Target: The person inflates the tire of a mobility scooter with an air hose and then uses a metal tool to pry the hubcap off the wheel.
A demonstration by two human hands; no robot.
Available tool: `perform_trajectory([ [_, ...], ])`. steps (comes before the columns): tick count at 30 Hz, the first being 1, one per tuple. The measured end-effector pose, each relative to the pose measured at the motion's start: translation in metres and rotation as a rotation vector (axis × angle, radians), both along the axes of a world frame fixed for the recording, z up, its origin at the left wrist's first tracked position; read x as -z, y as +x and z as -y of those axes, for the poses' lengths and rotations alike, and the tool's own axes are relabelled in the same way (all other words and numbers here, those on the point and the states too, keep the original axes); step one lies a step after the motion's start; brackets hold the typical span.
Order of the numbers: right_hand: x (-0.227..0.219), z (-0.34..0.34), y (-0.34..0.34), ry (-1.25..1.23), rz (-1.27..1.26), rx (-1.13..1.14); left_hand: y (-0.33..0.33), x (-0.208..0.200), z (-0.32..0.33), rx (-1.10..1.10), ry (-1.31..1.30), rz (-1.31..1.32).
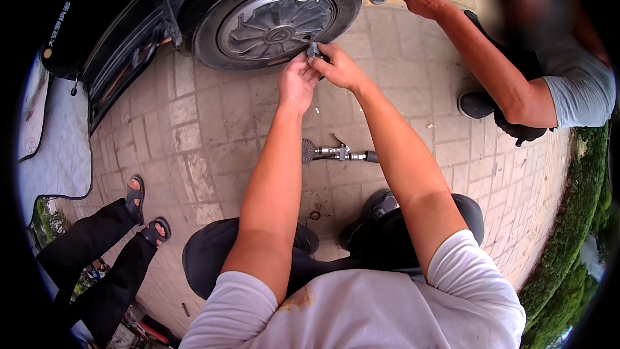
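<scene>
My right hand (340,68) pinches a short grey metal fitting (312,50) at the lower edge of a black tyre (213,52). Beside it, my left hand (298,85) is turned partly palm up, its fingers curled in against the fitting and my right fingertips. What those left fingers hold, if anything, is hidden. A grey spoked wheel cover (279,29) fills the middle of the wheel. Between my forearms, a metal air tool (342,153) with a lever and a round ribbed end (308,150) lies on the paving.
Another person's arm (497,84) reaches toward the wheel from the right. At lower left stand a bystander's sandalled feet (137,195). A dark ring (314,215) lies on the brick paving (155,148) near my shoes. A dark vehicle body (123,13) rises at upper left.
</scene>
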State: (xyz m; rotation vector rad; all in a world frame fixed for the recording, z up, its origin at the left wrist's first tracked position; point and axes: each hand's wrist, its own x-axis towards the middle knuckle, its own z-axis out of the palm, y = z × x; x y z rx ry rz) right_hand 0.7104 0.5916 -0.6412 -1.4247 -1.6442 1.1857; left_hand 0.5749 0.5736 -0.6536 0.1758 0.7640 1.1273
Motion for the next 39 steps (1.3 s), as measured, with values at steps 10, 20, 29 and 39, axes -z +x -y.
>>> perform_trajectory([
  [10, -0.001, -0.015, 0.007, 0.204, 0.32, -0.176, 0.016, -0.016, -0.023, 0.006, -0.094, -0.334],
  [20, 0.002, -0.004, 0.009, 0.104, 0.033, 0.081, 0.045, -0.015, -0.016, -0.271, -0.064, -0.444],
  [29, 0.015, -0.011, 0.01, 0.095, -0.072, 0.121, 0.045, -0.023, -0.024, -0.237, -0.102, -0.375],
  [39, -0.002, -0.015, 0.008, -0.055, -0.138, 0.162, 0.03, -0.02, -0.034, -0.205, -0.264, -0.157],
])
